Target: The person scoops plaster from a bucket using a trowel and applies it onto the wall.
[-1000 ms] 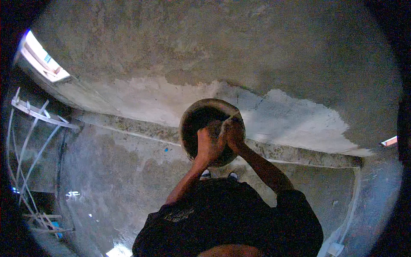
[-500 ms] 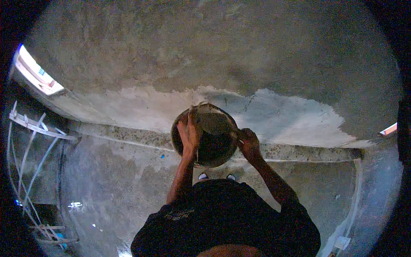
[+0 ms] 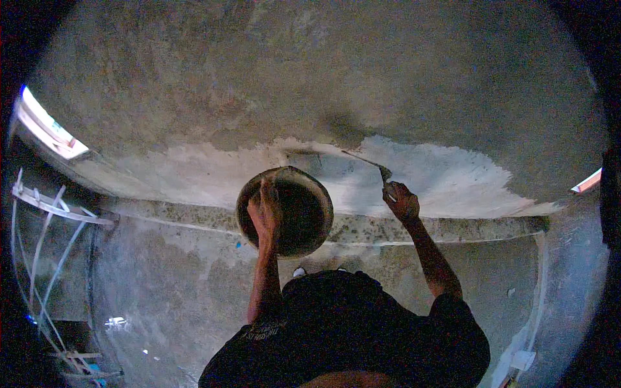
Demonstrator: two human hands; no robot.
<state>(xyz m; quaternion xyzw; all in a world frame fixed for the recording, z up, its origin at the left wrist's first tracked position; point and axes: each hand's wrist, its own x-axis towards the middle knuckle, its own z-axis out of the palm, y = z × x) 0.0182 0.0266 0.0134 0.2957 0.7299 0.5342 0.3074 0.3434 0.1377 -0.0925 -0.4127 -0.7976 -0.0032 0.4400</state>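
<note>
Overhead, we hold our left hand [image 3: 266, 213] up against the near rim of a round, dark pan [image 3: 284, 210]; its fingers [image 3: 264, 194] are clamped over that rim and reach into the bowl, which looks filled with dark wet mix. The pan sits between our face and the ceiling [image 3: 310, 84], its far rim just below the edge of the pale fresh plaster patch [image 3: 446, 178].

Our right hand [image 3: 401, 202] is well apart from the pan, out to the right, with the fingers closed tight around the handle of a trowel [image 3: 369, 161]. The thin blade runs up and left from the fist and lies against the ceiling, at the upper edge of the pale patch, where it meets the darker, rougher grey.

The patch has a ragged border: a jagged right end, and a long left tail thinning toward the bright window slot [image 3: 45, 126]. Below it a speckled concrete beam [image 3: 453, 227] crosses the view behind both forearms. Between the two hands the surface is open, and the broad grey ceiling above the blade is bare. White conduit pipes [image 3: 45, 213] stand at the far left, well away from either arm.
</note>
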